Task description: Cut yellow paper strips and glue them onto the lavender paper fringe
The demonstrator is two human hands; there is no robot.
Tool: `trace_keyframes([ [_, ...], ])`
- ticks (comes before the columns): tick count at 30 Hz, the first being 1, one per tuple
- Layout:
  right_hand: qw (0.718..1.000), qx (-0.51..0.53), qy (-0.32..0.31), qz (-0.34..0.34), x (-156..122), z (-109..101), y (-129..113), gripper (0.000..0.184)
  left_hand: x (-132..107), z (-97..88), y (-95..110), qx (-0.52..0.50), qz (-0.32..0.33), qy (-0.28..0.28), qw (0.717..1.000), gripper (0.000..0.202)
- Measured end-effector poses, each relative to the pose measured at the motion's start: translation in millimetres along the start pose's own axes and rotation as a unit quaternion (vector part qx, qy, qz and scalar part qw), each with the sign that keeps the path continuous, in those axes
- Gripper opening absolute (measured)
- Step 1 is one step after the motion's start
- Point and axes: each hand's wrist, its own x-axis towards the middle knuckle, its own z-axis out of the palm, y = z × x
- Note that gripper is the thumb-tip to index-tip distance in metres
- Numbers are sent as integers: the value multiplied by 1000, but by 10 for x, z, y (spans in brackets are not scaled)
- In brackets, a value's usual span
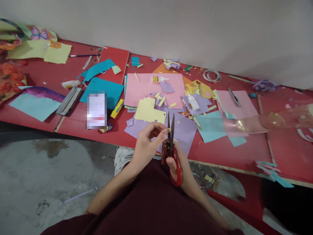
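Note:
My right hand (182, 166) grips a pair of scissors (176, 168) with red handles, blades pointing up and slightly apart. Beside the blades, my left hand (150, 140) is closed in a pinch at thumb and forefinger. A tiny pale yellowish bit, apparently paper, shows at those fingertips by the left blade. Both hands are over the front edge of the red table. Just beyond them lie a purple sheet (188, 130) and a cut pale yellow sheet (146, 111), with small yellow strips (161, 100) behind.
Pink sheets (137, 89) carry a small glue bottle (158, 79). A white bottle (193, 101) lies on purple paper. Left are a blurred-out phone (96, 111) and a yellow box (117, 108). A clear plastic bottle (276, 120) lies right, near a pen (234, 97).

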Motion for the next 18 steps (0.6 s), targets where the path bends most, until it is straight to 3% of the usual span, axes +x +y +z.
trace_keyframes([
  [4,999,51,1,17,4,-19,-18,71,1,-5,-14,20,14,12,1000,14],
  [18,1000,24,-11,1,-3,-47,-38,70,14,-14,-48,56,74,38,995,8],
])
